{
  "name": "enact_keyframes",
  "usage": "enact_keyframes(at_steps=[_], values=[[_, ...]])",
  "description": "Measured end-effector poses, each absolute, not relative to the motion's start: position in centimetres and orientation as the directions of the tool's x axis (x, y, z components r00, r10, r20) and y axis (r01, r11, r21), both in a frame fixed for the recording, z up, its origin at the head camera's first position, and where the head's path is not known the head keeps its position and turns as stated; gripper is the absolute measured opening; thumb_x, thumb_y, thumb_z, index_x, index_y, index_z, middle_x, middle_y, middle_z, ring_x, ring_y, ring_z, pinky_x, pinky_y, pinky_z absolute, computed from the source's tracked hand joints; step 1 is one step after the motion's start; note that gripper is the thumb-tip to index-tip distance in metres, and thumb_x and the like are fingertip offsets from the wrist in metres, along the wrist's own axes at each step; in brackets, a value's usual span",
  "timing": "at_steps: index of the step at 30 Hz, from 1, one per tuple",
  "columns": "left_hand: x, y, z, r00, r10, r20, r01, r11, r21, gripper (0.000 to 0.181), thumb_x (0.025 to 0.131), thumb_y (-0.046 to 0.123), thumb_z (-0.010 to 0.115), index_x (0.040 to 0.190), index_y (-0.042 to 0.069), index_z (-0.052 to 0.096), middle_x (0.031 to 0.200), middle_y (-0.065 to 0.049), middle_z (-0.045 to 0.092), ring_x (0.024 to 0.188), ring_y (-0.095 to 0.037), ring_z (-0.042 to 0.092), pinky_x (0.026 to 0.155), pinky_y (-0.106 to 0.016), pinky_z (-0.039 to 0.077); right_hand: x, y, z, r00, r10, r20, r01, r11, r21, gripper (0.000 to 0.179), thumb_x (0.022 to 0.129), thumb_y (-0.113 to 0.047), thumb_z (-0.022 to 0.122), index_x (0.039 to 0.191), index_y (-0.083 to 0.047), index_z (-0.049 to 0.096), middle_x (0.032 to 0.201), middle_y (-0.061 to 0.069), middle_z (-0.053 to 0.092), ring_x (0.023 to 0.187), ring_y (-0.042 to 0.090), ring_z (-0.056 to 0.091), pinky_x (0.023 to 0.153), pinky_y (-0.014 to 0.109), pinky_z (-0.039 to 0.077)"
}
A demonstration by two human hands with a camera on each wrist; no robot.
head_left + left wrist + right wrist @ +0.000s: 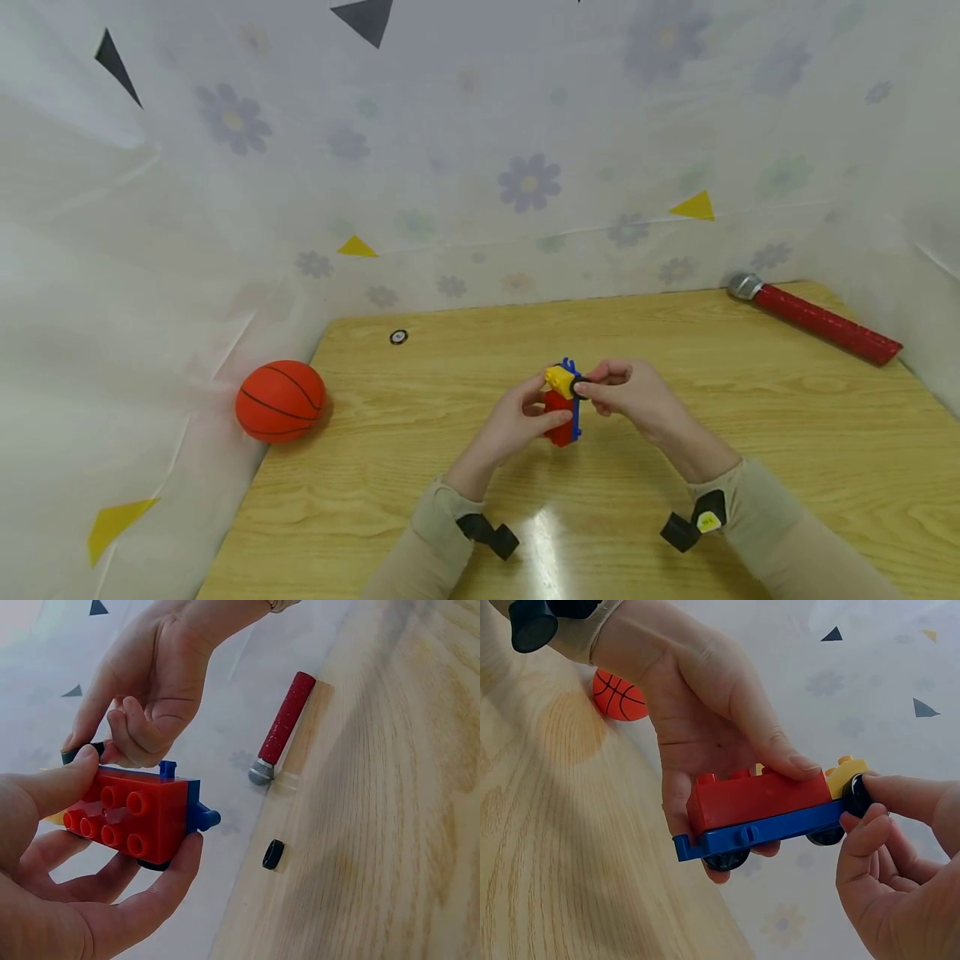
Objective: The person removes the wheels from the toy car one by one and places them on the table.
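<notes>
A toy block wagon with a blue wheeled base (780,834), a red studded brick (761,802) and a yellow brick (844,776) is held above the table. My left hand (517,421) grips it around the red brick, thumb on one side and fingers on the other. With thumb and forefinger, my right hand (633,396) pinches a black wheel (857,793) against the base's side, by the yellow brick. Two more black wheels show under the base in the right wrist view. Whether the pinched wheel is fixed on cannot be seen.
A loose black wheel (399,337) lies at the table's back left. An orange-red toy basketball (281,402) sits by the left edge. At the back right lies a red microphone (817,319) with a silver head. Pale patterned sheeting (450,167) surrounds the wooden table (360,500).
</notes>
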State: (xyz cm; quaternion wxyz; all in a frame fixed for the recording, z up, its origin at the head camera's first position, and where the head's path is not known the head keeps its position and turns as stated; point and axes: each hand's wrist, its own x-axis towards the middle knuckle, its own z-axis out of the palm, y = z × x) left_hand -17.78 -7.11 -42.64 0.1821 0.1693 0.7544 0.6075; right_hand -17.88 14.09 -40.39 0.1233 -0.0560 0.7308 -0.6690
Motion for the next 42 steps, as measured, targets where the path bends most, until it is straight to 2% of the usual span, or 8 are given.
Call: enact_keyframes(at_steps=[8, 16, 23, 26, 30, 36, 42], values=[[-17.5, -7.1, -42.5, -0.876, 0.481, -0.035, 0.091, 0.235, 0.968, 0.055, 0.096, 0.022, 0.066, 0.146, 0.034, 0.048, 0.133, -0.005, 0.061, 0.114, -0.027, 0.062, 0.09, -0.038, 0.057, -17.6, 14.2, -40.4, -0.963, -0.251, -0.103, 0.086, 0.078, -0.993, 0.013, 0.091, -0.015, 0.072, 0.081, -0.011, 0.065, 0.072, -0.005, 0.065, 0.06, 0.012, 0.053, 0.061, 0.027, 0.05], [-17.4, -6.9, -42.1, -0.891, 0.454, -0.023, 0.124, 0.291, 0.949, 0.055, 0.094, 0.026, 0.068, 0.145, 0.034, 0.049, 0.131, 0.002, 0.064, 0.117, -0.019, 0.06, 0.1, -0.038, 0.051, -17.3, 14.3, -40.3, -0.966, -0.242, -0.092, 0.081, 0.058, -0.995, 0.015, 0.091, -0.014, 0.072, 0.08, -0.012, 0.063, 0.072, -0.005, 0.066, 0.06, 0.011, 0.053, 0.06, 0.025, 0.049], [-17.3, -6.9, -42.5, -0.931, 0.366, -0.005, 0.144, 0.377, 0.915, 0.065, 0.092, 0.025, 0.072, 0.15, 0.033, 0.043, 0.129, -0.002, 0.065, 0.115, -0.023, 0.061, 0.091, -0.037, 0.056, -17.1, 14.2, -40.1, -0.977, -0.193, -0.094, 0.095, 0.005, -0.995, 0.02, 0.092, -0.013, 0.07, 0.075, -0.012, 0.06, 0.068, -0.005, 0.064, 0.056, 0.01, 0.053, 0.057, 0.024, 0.049], [-17.3, -7.0, -42.7, -0.946, 0.323, 0.003, 0.144, 0.413, 0.899, 0.07, 0.091, 0.026, 0.073, 0.152, 0.031, 0.04, 0.127, -0.004, 0.066, 0.115, -0.025, 0.061, 0.093, -0.04, 0.055, -17.0, 14.3, -39.8, -0.98, -0.172, -0.1, 0.107, -0.032, -0.994, 0.021, 0.093, -0.015, 0.07, 0.075, -0.013, 0.06, 0.068, -0.004, 0.065, 0.055, 0.009, 0.055, 0.057, 0.023, 0.051], [-17.2, -7.2, -42.6, -0.944, 0.33, -0.021, 0.119, 0.399, 0.909, 0.07, 0.092, 0.03, 0.071, 0.153, 0.033, 0.038, 0.128, -0.004, 0.066, 0.116, -0.028, 0.061, 0.097, -0.044, 0.054, -17.2, 14.7, -39.6, -0.975, -0.194, -0.11, 0.126, -0.075, -0.989, 0.016, 0.094, -0.016, 0.069, 0.08, -0.013, 0.063, 0.073, -0.003, 0.069, 0.059, 0.008, 0.06, 0.06, 0.022, 0.054], [-17.5, -7.3, -42.8, -0.944, 0.329, -0.031, 0.099, 0.371, 0.923, 0.069, 0.092, 0.031, 0.071, 0.152, 0.037, 0.037, 0.13, -0.005, 0.064, 0.116, -0.028, 0.062, 0.092, -0.041, 0.057, -17.4, 15.3, -39.3, -0.975, -0.189, -0.12, 0.14, -0.093, -0.986, 0.011, 0.095, -0.015, 0.067, 0.085, -0.01, 0.064, 0.077, -0.002, 0.071, 0.062, 0.008, 0.063, 0.061, 0.022, 0.056], [-17.5, -7.4, -42.9, -0.945, 0.326, -0.039, 0.084, 0.354, 0.931, 0.07, 0.092, 0.03, 0.071, 0.152, 0.035, 0.037, 0.13, -0.006, 0.063, 0.116, -0.028, 0.061, 0.09, -0.04, 0.057, -17.6, 15.9, -39.2, -0.98, -0.16, -0.121, 0.135, -0.086, -0.987, 0.011, 0.093, -0.016, 0.07, 0.091, -0.006, 0.066, 0.08, -0.003, 0.071, 0.064, 0.009, 0.065, 0.063, 0.023, 0.058]])
